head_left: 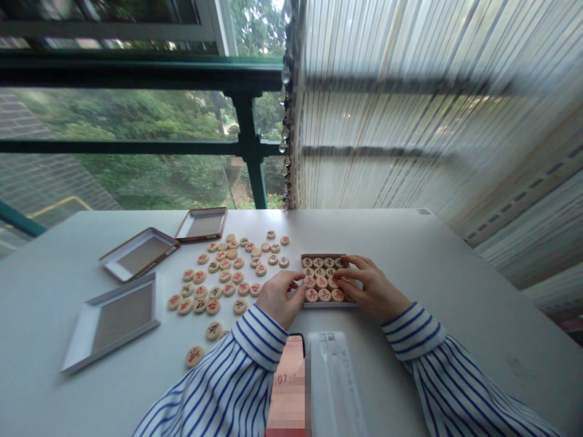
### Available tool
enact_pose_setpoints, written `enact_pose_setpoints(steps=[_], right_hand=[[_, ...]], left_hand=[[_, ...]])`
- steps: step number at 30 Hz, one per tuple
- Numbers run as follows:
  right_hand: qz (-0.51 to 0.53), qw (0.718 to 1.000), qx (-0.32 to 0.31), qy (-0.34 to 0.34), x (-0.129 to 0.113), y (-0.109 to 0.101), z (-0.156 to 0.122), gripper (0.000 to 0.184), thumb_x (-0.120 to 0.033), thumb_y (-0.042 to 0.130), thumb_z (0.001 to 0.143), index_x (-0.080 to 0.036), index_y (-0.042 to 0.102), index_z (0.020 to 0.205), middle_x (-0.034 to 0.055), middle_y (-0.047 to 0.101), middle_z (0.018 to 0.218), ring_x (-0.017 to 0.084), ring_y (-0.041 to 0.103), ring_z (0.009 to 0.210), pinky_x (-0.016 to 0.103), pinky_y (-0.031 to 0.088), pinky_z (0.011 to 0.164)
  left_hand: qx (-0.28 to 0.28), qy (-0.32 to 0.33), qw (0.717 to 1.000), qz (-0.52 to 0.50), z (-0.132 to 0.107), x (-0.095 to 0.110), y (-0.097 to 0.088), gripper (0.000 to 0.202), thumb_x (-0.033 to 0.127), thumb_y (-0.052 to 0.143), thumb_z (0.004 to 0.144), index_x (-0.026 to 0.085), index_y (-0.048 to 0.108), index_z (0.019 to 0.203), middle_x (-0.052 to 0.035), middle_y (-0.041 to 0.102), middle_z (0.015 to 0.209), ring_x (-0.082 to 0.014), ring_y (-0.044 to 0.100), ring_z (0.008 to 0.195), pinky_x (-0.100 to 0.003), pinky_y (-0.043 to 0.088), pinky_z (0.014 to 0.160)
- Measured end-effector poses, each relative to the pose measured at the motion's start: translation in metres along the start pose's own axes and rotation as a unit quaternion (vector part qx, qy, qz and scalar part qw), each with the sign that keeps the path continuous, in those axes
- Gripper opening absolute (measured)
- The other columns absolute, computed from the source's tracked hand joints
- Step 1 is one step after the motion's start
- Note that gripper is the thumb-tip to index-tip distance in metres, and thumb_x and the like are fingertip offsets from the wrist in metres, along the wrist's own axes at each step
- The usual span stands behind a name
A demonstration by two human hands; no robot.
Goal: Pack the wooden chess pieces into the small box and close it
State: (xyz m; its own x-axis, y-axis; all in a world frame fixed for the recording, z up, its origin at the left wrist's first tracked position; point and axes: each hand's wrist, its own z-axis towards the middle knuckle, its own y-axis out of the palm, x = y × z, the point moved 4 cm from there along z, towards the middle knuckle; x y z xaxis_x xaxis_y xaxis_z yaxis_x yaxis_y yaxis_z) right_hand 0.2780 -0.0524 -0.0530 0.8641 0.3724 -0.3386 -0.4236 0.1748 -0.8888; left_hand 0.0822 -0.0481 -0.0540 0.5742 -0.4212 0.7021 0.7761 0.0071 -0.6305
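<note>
A small shallow tray point(326, 257) on the white table point(455, 285) holds rows of round wooden Chinese chess pieces point(321, 280) with red and black characters. My left hand point(281, 296) rests at the tray's left edge, fingers curled, fingertips touching the pieces there. My right hand point(371, 288) lies over the tray's right side, fingers bent and pressing on pieces. Several loose chess pieces point(225, 273) are scattered on the table to the left of the tray. Both sleeves are blue-and-white striped.
Three empty rectangular trays lie at the left: a large one point(112, 318), a middle one point(139, 254) and a far one point(203, 223). A phone point(288, 382) and a white case point(334, 382) sit near me. Window railing and blinds stand behind the table.
</note>
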Motion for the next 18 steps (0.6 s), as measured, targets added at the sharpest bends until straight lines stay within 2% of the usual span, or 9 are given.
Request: enact_pose_setpoints(steps=[12,15,18], right_hand=[[0.008,1.0,0.017,-0.008,0.002,-0.003,0.0,0.022,-0.029,0.053,0.077,-0.023,0.066,0.093,0.0082,0.056,0.112,0.024,0.047,0.107,0.041,0.039,0.09],[0.019,0.998,0.041,0.031,0.008,-0.01,0.0,0.023,-0.027,0.048,0.079,-0.021,0.065,0.092,0.0087,0.058,0.11,0.022,0.052,0.102,0.038,0.041,0.088],[0.025,0.993,0.046,0.108,0.016,-0.015,-0.001,0.025,-0.027,0.044,0.08,-0.018,0.063,0.093,0.0078,0.064,0.095,0.018,0.06,0.083,0.032,0.047,0.076]], left_hand=[[0.001,0.0,1.0,0.006,0.001,0.0,-0.002,0.019,0.02,0.053,0.073,0.015,0.063,0.089,-0.0052,0.066,0.079,-0.0118,0.061,0.065,-0.024,0.05,0.062],[0.0,-0.005,1.0,0.005,0.0,-0.001,-0.002,0.02,0.02,0.053,0.073,0.015,0.063,0.09,-0.0044,0.067,0.078,-0.0117,0.061,0.065,-0.023,0.051,0.061],[-0.002,-0.012,1.0,-0.003,0.0,-0.003,-0.001,0.022,0.02,0.053,0.073,0.016,0.063,0.092,-0.0038,0.067,0.078,-0.0118,0.062,0.065,-0.023,0.051,0.061]])
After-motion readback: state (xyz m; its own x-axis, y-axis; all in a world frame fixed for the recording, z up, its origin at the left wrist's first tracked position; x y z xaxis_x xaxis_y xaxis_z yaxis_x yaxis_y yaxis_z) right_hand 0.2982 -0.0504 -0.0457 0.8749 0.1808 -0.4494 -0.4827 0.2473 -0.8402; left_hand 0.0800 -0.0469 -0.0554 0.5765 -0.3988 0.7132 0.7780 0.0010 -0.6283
